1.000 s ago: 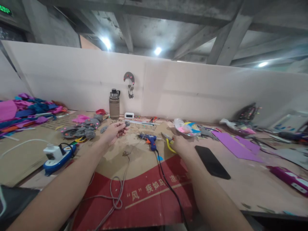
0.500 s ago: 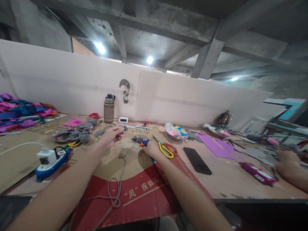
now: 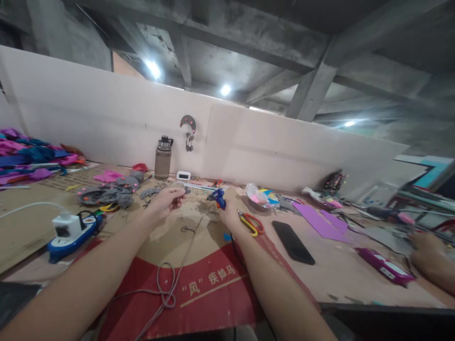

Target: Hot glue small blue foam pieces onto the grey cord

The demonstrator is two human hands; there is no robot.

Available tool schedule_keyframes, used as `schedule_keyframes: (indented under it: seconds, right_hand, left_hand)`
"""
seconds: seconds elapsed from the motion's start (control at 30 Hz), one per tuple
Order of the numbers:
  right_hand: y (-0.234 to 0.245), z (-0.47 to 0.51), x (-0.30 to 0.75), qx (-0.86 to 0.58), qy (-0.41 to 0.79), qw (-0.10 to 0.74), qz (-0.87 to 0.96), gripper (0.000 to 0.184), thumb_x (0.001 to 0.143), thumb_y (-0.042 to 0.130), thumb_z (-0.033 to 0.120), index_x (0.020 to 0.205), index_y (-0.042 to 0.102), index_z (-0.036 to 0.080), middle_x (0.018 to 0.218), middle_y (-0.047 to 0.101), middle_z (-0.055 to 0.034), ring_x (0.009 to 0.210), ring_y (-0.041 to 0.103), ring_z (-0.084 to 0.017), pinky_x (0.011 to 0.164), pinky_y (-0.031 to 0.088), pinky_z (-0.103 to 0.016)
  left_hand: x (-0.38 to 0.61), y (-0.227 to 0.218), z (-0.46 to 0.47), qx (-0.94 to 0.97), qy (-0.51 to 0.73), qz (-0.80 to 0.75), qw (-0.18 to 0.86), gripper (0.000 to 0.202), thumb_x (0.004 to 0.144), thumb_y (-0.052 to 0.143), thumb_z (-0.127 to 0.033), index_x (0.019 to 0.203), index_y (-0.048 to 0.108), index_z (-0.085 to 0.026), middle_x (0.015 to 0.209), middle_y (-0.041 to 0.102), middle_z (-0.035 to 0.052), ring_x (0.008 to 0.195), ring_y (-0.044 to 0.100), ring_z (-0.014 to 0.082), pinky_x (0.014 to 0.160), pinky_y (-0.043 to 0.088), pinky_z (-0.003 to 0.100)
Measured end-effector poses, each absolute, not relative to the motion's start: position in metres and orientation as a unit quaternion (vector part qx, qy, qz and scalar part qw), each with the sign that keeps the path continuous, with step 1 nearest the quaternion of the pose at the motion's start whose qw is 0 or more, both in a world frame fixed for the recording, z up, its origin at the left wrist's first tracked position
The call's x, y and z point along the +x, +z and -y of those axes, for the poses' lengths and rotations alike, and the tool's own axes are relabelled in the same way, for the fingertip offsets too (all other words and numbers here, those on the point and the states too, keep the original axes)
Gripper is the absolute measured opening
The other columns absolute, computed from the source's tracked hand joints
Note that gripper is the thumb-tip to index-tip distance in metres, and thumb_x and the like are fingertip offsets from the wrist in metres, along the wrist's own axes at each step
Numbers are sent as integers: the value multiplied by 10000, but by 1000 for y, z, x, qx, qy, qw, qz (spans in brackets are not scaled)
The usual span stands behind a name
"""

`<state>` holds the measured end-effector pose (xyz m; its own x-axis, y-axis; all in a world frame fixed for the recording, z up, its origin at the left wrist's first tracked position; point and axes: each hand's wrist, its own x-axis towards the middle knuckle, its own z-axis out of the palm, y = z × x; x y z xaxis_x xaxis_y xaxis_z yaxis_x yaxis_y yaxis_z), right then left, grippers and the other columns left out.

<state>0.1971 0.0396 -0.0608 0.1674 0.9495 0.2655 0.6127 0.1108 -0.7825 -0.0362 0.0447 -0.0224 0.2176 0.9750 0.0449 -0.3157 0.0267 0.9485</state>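
My left hand (image 3: 164, 201) is raised over the cardboard-covered table (image 3: 199, 237), its fingers pinched on a small grey felt piece (image 3: 185, 190). A thin grey cord (image 3: 179, 263) lies on the cardboard below it. My right hand (image 3: 229, 213) is wrapped round the blue glue gun (image 3: 218, 197), which is lifted off the table with its nozzle toward the felt piece. Yellow-and-red scissors (image 3: 250, 221) lie just right of that hand.
A black phone (image 3: 293, 241) lies right of the scissors, purple foam sheets (image 3: 320, 221) beyond. A brown water bottle (image 3: 162, 157), grey felt pieces (image 3: 113, 194), a power strip with charger (image 3: 71, 229) and coloured fabric (image 3: 31, 158) sit left. Another person's hand (image 3: 430, 258) rests far right.
My right hand left the scissors, took hold of the blue glue gun and lifted it toward the felt piece. My left hand kept its pinch. The view shifted.
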Motion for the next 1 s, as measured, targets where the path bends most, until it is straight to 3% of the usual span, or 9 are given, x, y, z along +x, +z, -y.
schedule_keyframes:
  seconds: [0.2, 0.33, 0.53, 0.6, 0.67, 0.73, 0.83, 1.0]
  right_hand:
    - [-65, -44, 196, -575, 284, 483, 596, 296, 671, 472, 145, 964, 486, 181, 740, 563, 7, 549, 547, -96, 478, 452, -200]
    - [-61, -45, 199, -544, 308, 525, 578, 443, 669, 476, 145, 1104, 428, 211, 869, 569, -9, 617, 565, -94, 486, 468, -191]
    - [-54, -40, 197, -512, 333, 543, 577, 406, 655, 503, 163, 1058, 475, 196, 867, 585, -10, 593, 549, -91, 471, 460, -194]
    - [-51, -37, 194, -494, 341, 552, 579, 388, 648, 510, 170, 1034, 485, 192, 857, 583, -5, 589, 542, -87, 479, 462, -197]
    - [-48, -34, 193, -483, 345, 565, 573, 394, 637, 518, 179, 1030, 482, 189, 855, 575, -3, 595, 538, -86, 480, 461, -196]
    - [-45, -32, 195, -483, 340, 585, 556, 410, 632, 513, 185, 1039, 467, 190, 874, 564, -8, 628, 551, -93, 472, 456, -190]
    - [-42, -32, 200, -499, 311, 623, 516, 420, 634, 502, 199, 1049, 437, 195, 879, 555, -11, 666, 573, -110, 450, 444, -183]
    - [-34, -31, 206, -480, 316, 679, 457, 379, 663, 553, 319, 998, 414, 208, 857, 560, -4, 624, 562, -96, 437, 428, -178]
  left_hand:
    - [-13, -29, -26, 607, 390, -289, 629, 180, 691, 685, -287, 734, 632, -121, 735, 608, 53, 606, 529, 92, 518, 426, 196]
    - [-6, -27, -20, 596, 409, -312, 617, 222, 688, 683, -326, 755, 644, -118, 689, 603, 44, 586, 517, 84, 519, 411, 189]
    - [0, -26, -12, 658, 347, -273, 610, 163, 695, 668, -309, 690, 643, -148, 1000, 636, 116, 647, 569, 108, 578, 444, 230]
    - [7, -32, -10, 672, 317, -284, 606, 131, 680, 677, -279, 643, 642, -158, 961, 650, 109, 679, 589, 122, 583, 435, 217]
    - [11, -40, -11, 662, 338, -319, 588, 108, 617, 719, -219, 589, 632, -161, 776, 661, 87, 708, 599, 151, 549, 414, 198]
    - [11, -46, -16, 622, 390, -379, 564, 90, 597, 716, -185, 592, 630, -159, 570, 602, 31, 529, 546, 129, 449, 360, 194]
    - [0, -49, -28, 571, 447, -439, 531, 60, 637, 673, -165, 613, 626, -136, 446, 499, -27, 374, 402, 69, 389, 296, 181]
    - [-17, -37, -40, 512, 512, -430, 539, 105, 647, 697, -196, 659, 638, -110, 658, 633, 57, 555, 563, 99, 528, 439, 196]
